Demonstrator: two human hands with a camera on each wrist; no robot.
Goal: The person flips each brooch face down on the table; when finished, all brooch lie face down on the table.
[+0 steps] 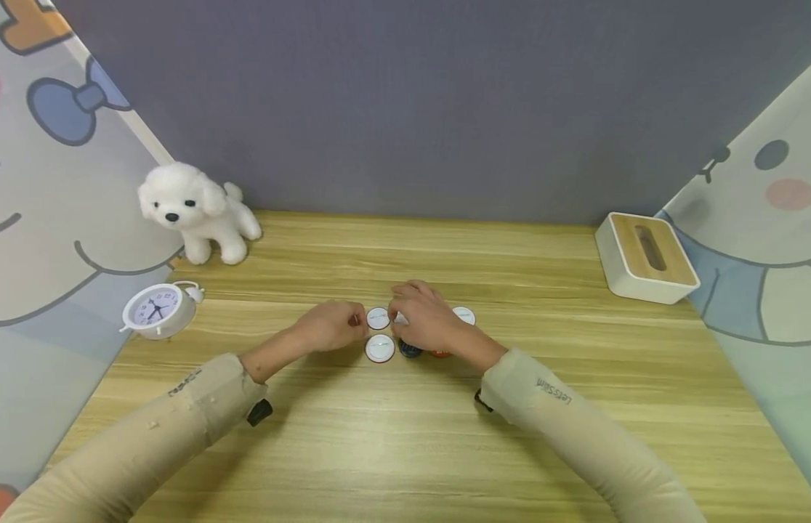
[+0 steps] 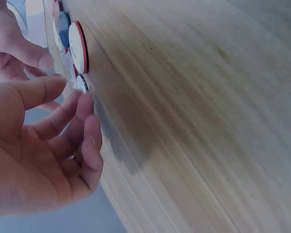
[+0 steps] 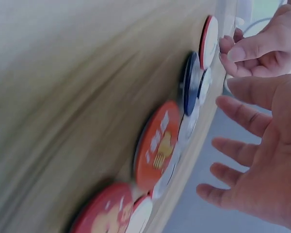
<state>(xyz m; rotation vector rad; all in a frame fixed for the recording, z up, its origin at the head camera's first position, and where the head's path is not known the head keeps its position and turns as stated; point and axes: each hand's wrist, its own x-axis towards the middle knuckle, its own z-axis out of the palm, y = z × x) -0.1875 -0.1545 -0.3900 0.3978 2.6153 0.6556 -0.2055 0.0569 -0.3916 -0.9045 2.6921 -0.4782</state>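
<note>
Beige sleeves [image 1: 569,421] end at separate hands: left hand [image 1: 330,327] loosely curled, right hand [image 1: 426,316] fingers spread. Round badges [image 1: 380,355] lie flat on the table [image 1: 379,443] near both, the front-left pin [image 1: 380,345] running left-right

Soft glare on tabletop [image 1: 379,436]; wrist views hazy.

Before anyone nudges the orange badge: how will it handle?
Probably stiff: the orange badge has an evenly round, unbent outline. Its smooth-looking face may be a bit slippery to grip. Low and flat on the table, it would likely slide rather than tip or roll if pushed.
</note>
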